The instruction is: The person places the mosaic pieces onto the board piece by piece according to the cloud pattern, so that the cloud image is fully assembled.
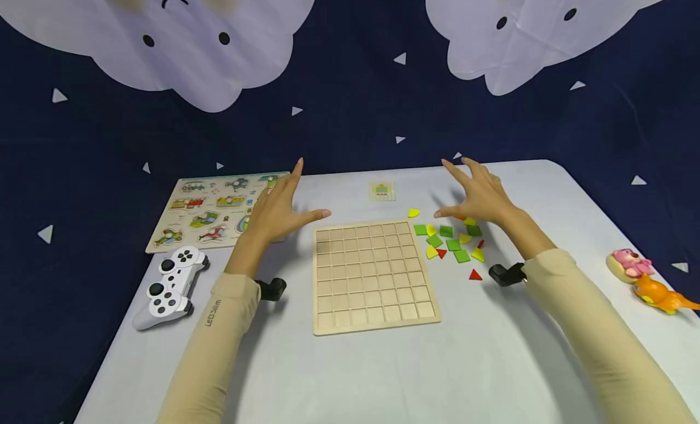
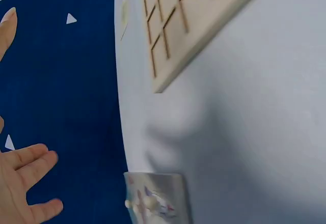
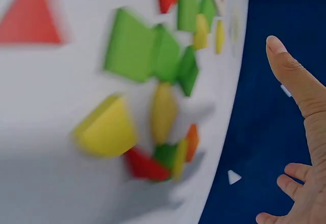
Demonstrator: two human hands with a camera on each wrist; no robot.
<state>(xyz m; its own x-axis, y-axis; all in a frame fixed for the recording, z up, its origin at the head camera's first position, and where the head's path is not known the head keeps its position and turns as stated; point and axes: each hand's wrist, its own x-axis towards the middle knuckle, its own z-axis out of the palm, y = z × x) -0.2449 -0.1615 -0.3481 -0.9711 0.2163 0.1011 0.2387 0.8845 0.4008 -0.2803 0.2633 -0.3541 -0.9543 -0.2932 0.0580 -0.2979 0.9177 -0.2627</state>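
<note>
Both hands, left (image 1: 276,211) and right (image 1: 481,196), are held open above green, yellow and red tiles (image 1: 451,239) scattered beside an empty gridded wooden board (image 1: 372,275).

Both arms extended forward, forearms in beige sleeves, a black wrist mount visible under each. Left hand (image 1: 276,208) raised, palm facing inward, fingers straight and together, thumb (image 1: 316,215) stuck out to the side; holds nothing. Right hand (image 1: 481,196) hovering palm down, fingers spread and straight, thumb out; holds nothing.
</note>
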